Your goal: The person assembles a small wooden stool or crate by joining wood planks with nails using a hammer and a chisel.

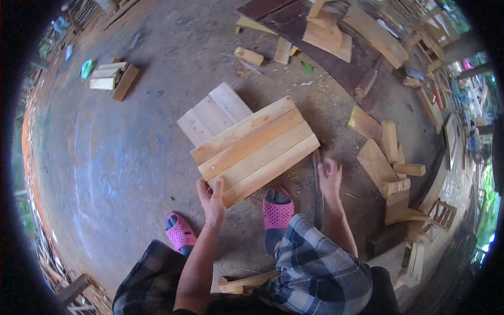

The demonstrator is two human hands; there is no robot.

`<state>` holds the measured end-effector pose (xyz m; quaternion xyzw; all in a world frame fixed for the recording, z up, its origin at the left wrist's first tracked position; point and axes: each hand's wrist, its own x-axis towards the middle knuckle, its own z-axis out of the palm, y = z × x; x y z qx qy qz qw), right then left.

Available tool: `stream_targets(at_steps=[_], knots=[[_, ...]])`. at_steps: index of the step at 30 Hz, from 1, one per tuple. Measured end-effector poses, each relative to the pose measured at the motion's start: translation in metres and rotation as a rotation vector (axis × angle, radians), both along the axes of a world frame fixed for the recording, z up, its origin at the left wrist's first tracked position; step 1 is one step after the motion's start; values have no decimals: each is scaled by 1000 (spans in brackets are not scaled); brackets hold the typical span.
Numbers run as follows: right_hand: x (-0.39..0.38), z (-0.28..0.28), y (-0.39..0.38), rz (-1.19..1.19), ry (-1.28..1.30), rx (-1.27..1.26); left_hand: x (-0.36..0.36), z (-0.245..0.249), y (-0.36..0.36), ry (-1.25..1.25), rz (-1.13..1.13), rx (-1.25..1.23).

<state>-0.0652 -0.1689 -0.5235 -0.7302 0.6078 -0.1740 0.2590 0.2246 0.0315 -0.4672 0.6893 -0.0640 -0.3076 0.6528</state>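
In front of me a panel of several wooden slats (257, 149) is tilted, its slats running side by side. My left hand (211, 199) grips its lower left corner, thumb on the top face, fingers at the edge. Partly behind it lies a second, paler slatted wooden piece (215, 113). My right hand (329, 178) is apart from the panel, off its right end, with fingers curled together. Whatever those fingers may hold is too small to make out. A thin dark bar (318, 191) runs along the floor just left of that hand.
My feet in pink slippers (278, 214) are below the panel. Wood offcuts (375, 163) lie scattered at right. Farther back is a dark board (310, 50) with wood pieces on it. A small slatted wooden stack (109, 77) and a green plastic bit (86, 69) sit far left.
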Motion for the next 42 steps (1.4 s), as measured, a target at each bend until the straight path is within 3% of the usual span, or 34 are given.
stream_targets(at_steps=[7, 12, 14, 16, 19, 23, 26, 28, 30, 32, 35, 36, 38, 42], knots=[[-3, -4, 41, 3, 196, 1, 9, 3, -7, 33, -22, 49], [-3, -7, 37, -14, 157, 12, 23, -11, -21, 83, 13, 109], [0, -5, 35, -40, 135, 9, 26, -8, -23, 240, -20, -14], [1, 3, 33, -149, 72, 171, 25, -6, -22, 258, -21, 10], [5, 17, 30, -150, 113, 208, 25, 0, -22, 259, -14, 36], [5, 17, 32, -162, 152, -45, 30, 3, -2, 304, 35, 79], [-7, 13, 26, -176, 88, -183, 35, -10, 23, 278, 12, 50], [-11, 24, 20, -276, -164, 63, 34, -1, 27, 274, -7, 19], [-5, 38, 17, -233, -231, 28, 35, 0, 30, 275, -31, -21], [7, 64, 16, -276, -660, 356, 39, -7, 35, 250, -95, -15], [31, 89, 14, -165, -729, 433, 39, -1, 32, 268, -128, -82], [41, 95, 12, -160, -735, 440, 39, 2, 29, 260, -122, -78], [58, 101, 7, -136, -467, 470, 38, 8, 25, 433, -55, -25], [69, 57, -13, -32, -413, 312, 32, -2, 22, 506, 8, -14]])
